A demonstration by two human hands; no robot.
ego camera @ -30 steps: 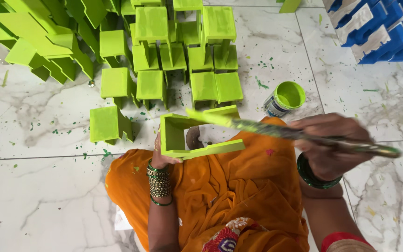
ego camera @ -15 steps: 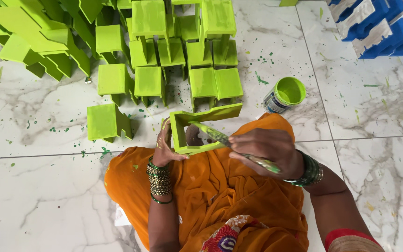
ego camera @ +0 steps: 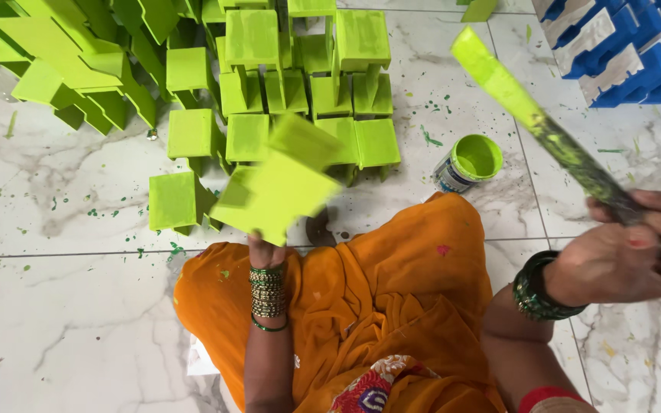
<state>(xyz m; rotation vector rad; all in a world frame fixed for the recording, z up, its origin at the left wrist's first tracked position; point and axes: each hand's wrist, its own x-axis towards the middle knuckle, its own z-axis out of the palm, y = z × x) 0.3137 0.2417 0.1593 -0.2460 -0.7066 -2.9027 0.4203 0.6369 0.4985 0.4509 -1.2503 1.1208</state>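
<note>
Nearest, at lower centre, an orange garment covers the lap. Above it the left hand is closed on the lower edge of a green painted piece, held up at centre frame and blurred. It is judged light, stiff and probably wet with paint, so it is best gripped by an edge. At right, the right hand is clenched round a long brush, green at its tip. Farther off, a paint can stands on the floor, with stacked green pieces across the upper left.
</note>
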